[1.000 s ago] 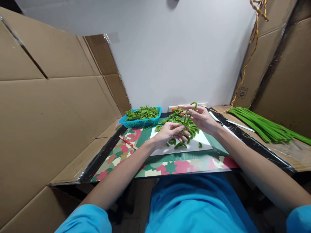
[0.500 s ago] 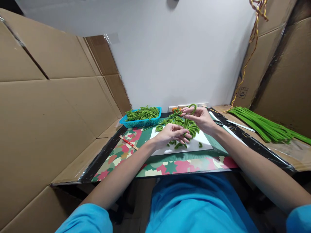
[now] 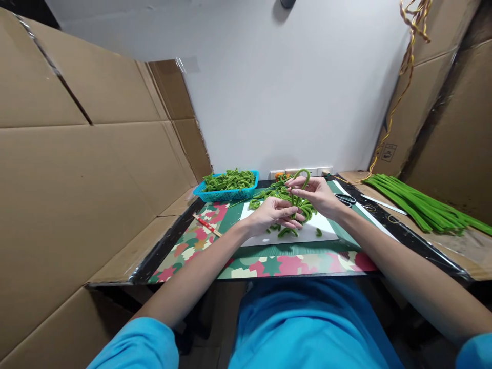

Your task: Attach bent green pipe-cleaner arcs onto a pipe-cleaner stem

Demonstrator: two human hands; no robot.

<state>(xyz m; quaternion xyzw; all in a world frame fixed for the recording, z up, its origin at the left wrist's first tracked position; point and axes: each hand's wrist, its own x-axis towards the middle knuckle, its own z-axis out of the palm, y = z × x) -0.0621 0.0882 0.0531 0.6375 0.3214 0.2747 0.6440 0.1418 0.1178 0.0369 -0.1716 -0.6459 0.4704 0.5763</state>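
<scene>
Holding a bent green strand [image 3: 306,172] with both hands above the white sheet [image 3: 326,233]

The strand, which looks fuzzy, is over the white sheet, and its top makes a rounded hook. The left hand [image 3: 273,214] is gripping the lower part between thumb and fingers, and its other fingers are loosely curved. The right hand [image 3: 317,195] is gripping higher, under the hook, also with thumb and fingers. Where exactly the lower end finishes, I cannot tell, because the fingers cover it.

On the white sheet, below the hands, lie many curled green pieces [image 3: 307,211]; one small piece [image 3: 319,232] lies apart near the right edge of the sheet. Beyond the sheet to the left stands a blue basket [image 3: 226,195], filled with similar pieces. To the left of the sheet rests a red stick [image 3: 206,224]. To its right, just beside the right wrist, are scissors [image 3: 345,199]; farther right is a bundle of long green stems [image 3: 418,205].
</scene>
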